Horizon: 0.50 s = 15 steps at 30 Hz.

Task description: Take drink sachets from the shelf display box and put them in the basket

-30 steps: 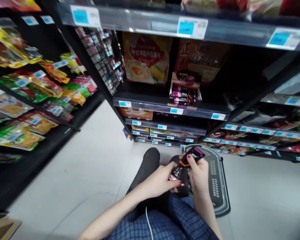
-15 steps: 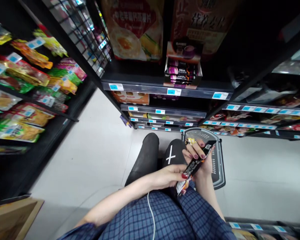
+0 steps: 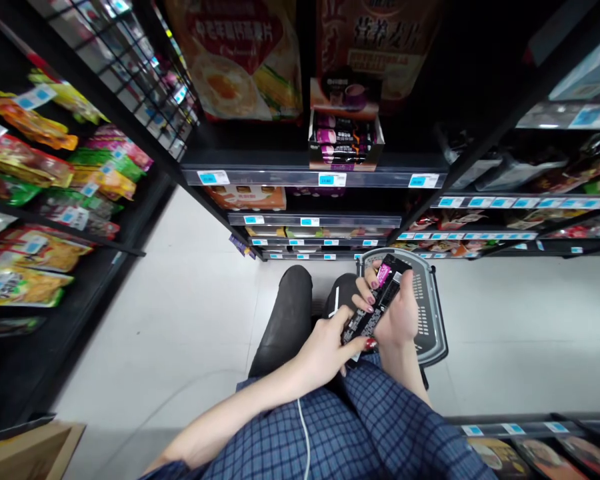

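Both my hands hold a bundle of slim black stick packets (image 3: pixel 375 303) with pink tips, low in the middle of the view. My left hand (image 3: pixel 330 347) grips the bundle's lower end, red nails showing. My right hand (image 3: pixel 397 313) wraps its upper part from the right. The bundle hangs over my dark trouser legs and a grey shopping basket (image 3: pixel 430 320) on the floor. On the shelf straight ahead stands an open display box (image 3: pixel 345 137) with the same kind of packets.
Black shelves (image 3: pixel 310 177) with blue price tags rise in front; large snack bags stand behind the box. A rack of colourful snack packs (image 3: pixel 55 193) lines the left side. A cardboard box corner (image 3: pixel 30 453) lies at bottom left. Pale floor runs between the racks.
The view has tilted down and the shelves look closer. The packets turned in my hands from a slanted, edge-on hold to lying flatter, and both hands shifted slightly up and left.
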### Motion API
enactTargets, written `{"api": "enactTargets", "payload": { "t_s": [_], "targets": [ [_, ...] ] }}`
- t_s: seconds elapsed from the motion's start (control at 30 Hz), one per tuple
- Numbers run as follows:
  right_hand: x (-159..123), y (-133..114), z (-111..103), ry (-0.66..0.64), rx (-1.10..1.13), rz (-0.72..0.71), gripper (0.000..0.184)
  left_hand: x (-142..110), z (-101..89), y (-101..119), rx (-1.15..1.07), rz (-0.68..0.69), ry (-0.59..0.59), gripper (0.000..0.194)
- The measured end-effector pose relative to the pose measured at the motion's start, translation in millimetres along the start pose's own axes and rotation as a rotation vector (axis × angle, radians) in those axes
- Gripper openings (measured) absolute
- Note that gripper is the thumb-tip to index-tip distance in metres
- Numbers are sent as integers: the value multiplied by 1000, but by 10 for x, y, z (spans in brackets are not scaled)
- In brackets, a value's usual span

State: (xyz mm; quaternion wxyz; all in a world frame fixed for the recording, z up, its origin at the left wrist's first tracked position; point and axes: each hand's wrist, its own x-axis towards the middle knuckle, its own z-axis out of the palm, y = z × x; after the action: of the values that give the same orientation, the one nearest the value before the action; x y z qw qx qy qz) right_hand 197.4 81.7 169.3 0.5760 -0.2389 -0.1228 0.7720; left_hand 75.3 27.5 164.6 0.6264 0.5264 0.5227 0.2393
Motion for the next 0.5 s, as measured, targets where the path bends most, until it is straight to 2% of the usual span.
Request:
{"api": "enactTargets", "payload": {
  "t_s": [0.23,0.5],
  "targets": [
    [-6,11,-5,123,-177,-25,42,20,-24,-14,-215,-39,-58,25],
    [-32,45,-44,106,-153,-30,40,-15,-12,-51,-154,-27,-36,24]
  ]
}}
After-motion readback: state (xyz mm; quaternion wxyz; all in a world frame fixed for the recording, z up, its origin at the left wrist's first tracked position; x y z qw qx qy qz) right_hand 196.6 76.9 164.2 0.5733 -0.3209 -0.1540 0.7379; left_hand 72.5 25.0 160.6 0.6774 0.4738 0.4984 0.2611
